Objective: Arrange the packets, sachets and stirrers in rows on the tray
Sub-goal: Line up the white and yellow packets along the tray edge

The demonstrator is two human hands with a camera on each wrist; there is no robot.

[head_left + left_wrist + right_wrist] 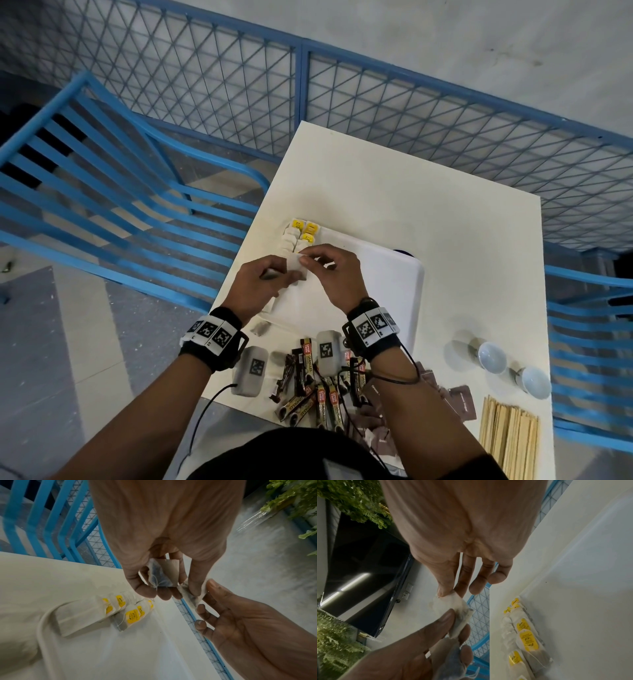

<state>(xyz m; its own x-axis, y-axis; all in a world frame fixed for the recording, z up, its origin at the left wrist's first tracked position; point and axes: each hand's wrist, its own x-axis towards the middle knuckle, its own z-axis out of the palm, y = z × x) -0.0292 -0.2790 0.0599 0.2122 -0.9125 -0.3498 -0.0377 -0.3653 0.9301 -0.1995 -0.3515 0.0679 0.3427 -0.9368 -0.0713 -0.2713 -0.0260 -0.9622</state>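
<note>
Head view: left hand (265,284) and right hand (334,272) both pinch one tea bag (295,266) above the tray (407,294); the left also grips a second bag (162,573). Yellow-tagged bags (303,233) line the tray's far corner.

Both forearms are bare. Each wrist wears a black strap (219,346) carrying white blocks printed with black-and-white square markers (373,325). A grey camera pod (251,371) hangs under each wrist, trailing thin black cable (202,421).
</note>
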